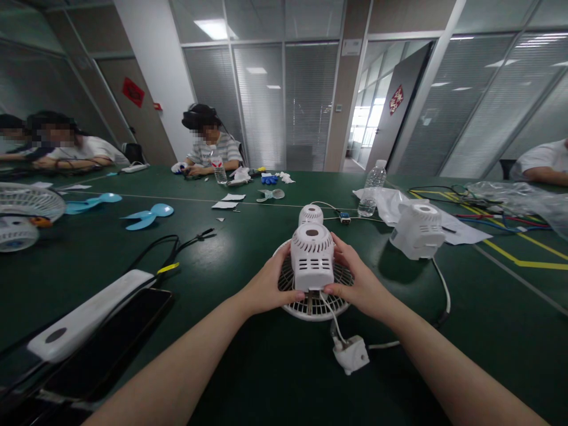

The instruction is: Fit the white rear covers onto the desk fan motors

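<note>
A white fan motor housing (pixel 312 254) sits on a round white fan grille (pixel 314 306) lying flat on the dark green table (pixel 248 248). My left hand (pixel 270 288) cups the housing's left side, thumb pressed at its lower front. My right hand (pixel 358 279) wraps its right side, fingers closed on it. A white cord runs from the housing to a small white switch box (pixel 351 354) just in front of me. A second white housing (pixel 310 213) stands right behind the first.
Another white motor housing (pixel 418 229) with a cable lies to the right, near a water bottle (pixel 371 188) and plastic wrap. Blue fan blades (pixel 148 216) and a fan grille (pixel 26 204) lie left. A power strip (pixel 89 316) and dark phone (pixel 110 343) sit near left. People sit around the table.
</note>
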{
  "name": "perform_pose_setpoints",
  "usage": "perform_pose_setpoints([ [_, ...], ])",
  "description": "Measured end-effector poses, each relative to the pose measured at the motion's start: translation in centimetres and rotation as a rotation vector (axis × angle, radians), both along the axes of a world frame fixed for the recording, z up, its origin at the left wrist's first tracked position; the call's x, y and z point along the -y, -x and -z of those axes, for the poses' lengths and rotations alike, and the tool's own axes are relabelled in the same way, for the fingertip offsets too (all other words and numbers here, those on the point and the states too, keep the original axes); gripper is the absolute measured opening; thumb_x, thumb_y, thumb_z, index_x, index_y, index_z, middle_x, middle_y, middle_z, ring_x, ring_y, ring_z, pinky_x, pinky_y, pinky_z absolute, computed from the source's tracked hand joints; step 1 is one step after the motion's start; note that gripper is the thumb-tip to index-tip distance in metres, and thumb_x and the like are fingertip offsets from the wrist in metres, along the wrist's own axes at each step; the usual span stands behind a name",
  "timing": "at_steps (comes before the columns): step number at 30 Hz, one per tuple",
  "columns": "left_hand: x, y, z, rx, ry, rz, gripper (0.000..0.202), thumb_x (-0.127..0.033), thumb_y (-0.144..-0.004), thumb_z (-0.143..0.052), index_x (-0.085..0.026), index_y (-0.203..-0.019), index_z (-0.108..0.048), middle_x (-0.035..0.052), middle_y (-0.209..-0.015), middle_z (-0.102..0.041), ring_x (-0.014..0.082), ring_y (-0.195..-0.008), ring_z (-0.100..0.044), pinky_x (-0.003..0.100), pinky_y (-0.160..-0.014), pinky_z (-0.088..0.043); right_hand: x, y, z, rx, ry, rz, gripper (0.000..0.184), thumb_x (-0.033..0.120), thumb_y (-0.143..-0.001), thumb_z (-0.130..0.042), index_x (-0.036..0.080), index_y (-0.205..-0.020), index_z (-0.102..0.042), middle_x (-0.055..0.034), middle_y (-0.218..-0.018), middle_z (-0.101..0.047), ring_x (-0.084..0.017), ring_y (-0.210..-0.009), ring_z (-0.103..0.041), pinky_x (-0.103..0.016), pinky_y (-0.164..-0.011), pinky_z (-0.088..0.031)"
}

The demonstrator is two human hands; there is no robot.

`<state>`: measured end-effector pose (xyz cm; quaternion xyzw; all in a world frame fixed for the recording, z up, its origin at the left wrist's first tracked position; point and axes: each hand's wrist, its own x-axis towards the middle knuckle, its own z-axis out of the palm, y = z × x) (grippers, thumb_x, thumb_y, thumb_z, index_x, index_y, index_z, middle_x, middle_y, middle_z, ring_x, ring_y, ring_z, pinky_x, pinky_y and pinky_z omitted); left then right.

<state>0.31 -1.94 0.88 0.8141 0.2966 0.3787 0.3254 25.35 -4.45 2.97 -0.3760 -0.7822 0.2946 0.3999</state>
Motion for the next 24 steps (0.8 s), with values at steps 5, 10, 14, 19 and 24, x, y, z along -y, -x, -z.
perform_pose_setpoints([
  [5, -0.04, -0.01, -0.02, 0.071, 0.000, 0.052, 0.095, -0.044, -0.074, -0.077, -0.027, -0.149, -0.021, 0.0111, -0.153, -0.034, 0.0336, -0.140, -0.033, 0.054, -0.116, -0.028, -0.01, 0.19, 0.32, 0.016, -0.027, 0.036, 0.100, 0.031, -0.075, -0.078, 0.035, -0.152, -0.013, -0.0075, -0.153, -0.031, -0.029, -0.141, -0.033, -0.051, -0.118, -0.030],
  [10, -0.25, 0.17, 0.25, 0.062, 0.044, 0.041, 0.101, -0.042, -0.074, -0.077, -0.028, -0.152, -0.014, 0.0109, -0.155, -0.031, 0.0336, -0.142, -0.031, 0.056, -0.117, -0.025, 0.26, 0.30, 0.21, 0.031, -0.059, 0.053, 0.099, 0.032, -0.075, -0.078, 0.034, -0.151, -0.015, -0.0077, -0.156, -0.028, -0.029, -0.141, -0.033, -0.052, -0.116, -0.032],
  [14, -0.33, 0.26, 0.13, 0.033, 0.037, 0.042, 0.105, -0.043, -0.073, -0.078, -0.029, -0.153, -0.011, 0.0103, -0.158, -0.026, 0.0353, -0.143, -0.027, 0.058, -0.117, -0.022, 0.47, 0.28, 0.03, 0.029, -0.058, 0.065, 0.099, 0.032, -0.073, -0.080, 0.035, -0.150, -0.018, -0.0069, -0.154, -0.032, -0.028, -0.136, -0.041, -0.050, -0.115, -0.035],
  [19, -0.45, 0.24, 0.00, -0.002, 0.009, 0.043, 0.105, -0.044, -0.071, -0.079, -0.029, -0.152, -0.014, 0.0106, -0.157, -0.027, 0.0362, -0.143, -0.027, 0.059, -0.117, -0.022, 0.39, 0.24, 0.19, 0.033, -0.061, 0.062, 0.101, 0.029, -0.069, -0.083, 0.034, -0.149, -0.020, -0.0071, -0.153, -0.034, -0.028, -0.136, -0.041, -0.049, -0.115, -0.035],
  [24, -0.56, 0.34, 0.20, -0.029, -0.015, 0.019, 0.106, -0.044, -0.070, -0.080, -0.027, -0.152, -0.014, 0.0123, -0.157, -0.028, 0.0363, -0.143, -0.028, 0.060, -0.117, -0.021, 0.27, 0.30, 0.39, 0.034, -0.036, 0.049, 0.102, 0.028, -0.070, -0.082, 0.033, -0.149, -0.019, -0.0085, -0.155, -0.031, -0.029, -0.140, -0.037, -0.050, -0.117, -0.031],
])
